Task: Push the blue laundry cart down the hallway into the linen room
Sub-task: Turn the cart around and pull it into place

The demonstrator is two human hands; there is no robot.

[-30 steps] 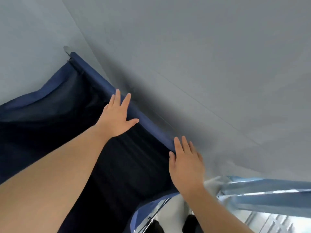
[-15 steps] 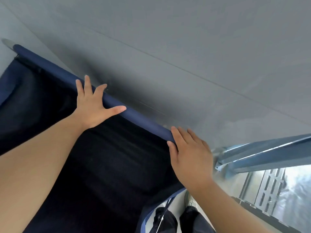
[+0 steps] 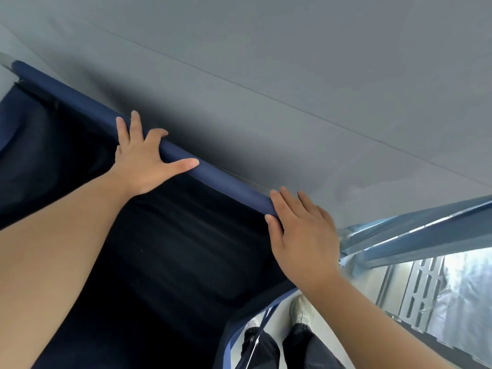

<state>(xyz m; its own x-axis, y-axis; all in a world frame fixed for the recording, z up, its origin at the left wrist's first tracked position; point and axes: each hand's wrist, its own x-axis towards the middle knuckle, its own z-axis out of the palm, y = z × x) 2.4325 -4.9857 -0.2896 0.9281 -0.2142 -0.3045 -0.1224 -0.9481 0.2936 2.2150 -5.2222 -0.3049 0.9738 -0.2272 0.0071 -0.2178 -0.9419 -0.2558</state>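
Observation:
The blue laundry cart fills the lower left of the head view, its dark fabric bin (image 3: 165, 262) open below me. Its padded blue top rail (image 3: 226, 179) runs diagonally from upper left to centre. My left hand (image 3: 143, 161) lies on the rail with fingers spread and straight, thumb stretched along the bar. My right hand (image 3: 300, 230) rests flat over the rail's right end, fingers straight and together. Neither hand curls round the bar.
A plain grey wall (image 3: 292, 75) stands right behind the rail and fills the upper view. A metal frame with slotted uprights (image 3: 420, 288) is at the lower right. My feet in light shoes (image 3: 300, 312) stand on the pale floor beside the cart.
The view has swung, so the rail looks flatter and the metal frame at the right shows more. Both hands stay on the rail; the left thumb has spread further along it.

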